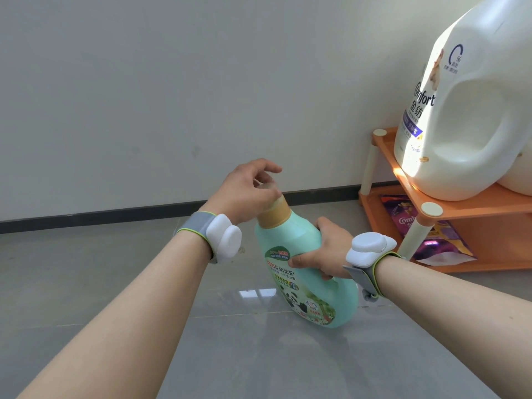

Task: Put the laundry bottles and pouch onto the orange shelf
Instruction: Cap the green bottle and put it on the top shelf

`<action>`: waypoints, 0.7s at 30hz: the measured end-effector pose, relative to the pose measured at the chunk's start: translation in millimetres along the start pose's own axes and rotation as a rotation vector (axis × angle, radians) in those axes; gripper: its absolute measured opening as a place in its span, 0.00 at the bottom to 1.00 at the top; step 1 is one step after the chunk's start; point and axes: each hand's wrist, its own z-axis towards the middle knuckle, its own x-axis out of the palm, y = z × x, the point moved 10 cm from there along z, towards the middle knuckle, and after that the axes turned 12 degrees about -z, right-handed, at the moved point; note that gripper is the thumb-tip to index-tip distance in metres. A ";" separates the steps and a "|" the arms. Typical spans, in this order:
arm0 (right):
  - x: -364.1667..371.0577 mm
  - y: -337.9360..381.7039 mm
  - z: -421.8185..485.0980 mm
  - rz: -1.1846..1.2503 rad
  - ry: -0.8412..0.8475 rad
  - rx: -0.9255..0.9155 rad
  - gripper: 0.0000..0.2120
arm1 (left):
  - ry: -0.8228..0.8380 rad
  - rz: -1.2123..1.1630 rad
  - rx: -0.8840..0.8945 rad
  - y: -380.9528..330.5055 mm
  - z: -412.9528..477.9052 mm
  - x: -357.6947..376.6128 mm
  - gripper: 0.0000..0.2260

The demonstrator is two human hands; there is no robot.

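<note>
A mint-green laundry bottle (311,283) with a tan cap and a panda label stands tilted on the grey floor. My right hand (322,251) grips its handle from the right side. My left hand (247,191) is closed over the tan cap at the top. A large white Comfort bottle (466,110) stands on the top tier of the orange shelf (472,210) at the right. A purple pouch (440,234) lies on the shelf's lower tier, partly hidden by a cream leg.
A pale wall with a dark baseboard (115,216) runs behind the green bottle. The glossy grey tile floor (115,272) stretches left of it. Part of a second white container (518,180) shows at the right edge of the top tier.
</note>
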 end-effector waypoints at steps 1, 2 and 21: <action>1.7 2.2 -0.5 -0.018 0.005 -0.007 0.31 | 0.020 -0.075 -0.016 -1.0 -0.7 3.0 0.16; 2.6 4.3 -0.3 -0.033 0.003 -0.013 0.31 | 0.003 -0.081 -0.020 -2.3 -0.9 2.2 0.16; 8.1 10.4 -5.4 -0.078 0.028 -0.028 0.30 | -0.134 0.789 0.030 -4.0 -10.0 -8.0 0.27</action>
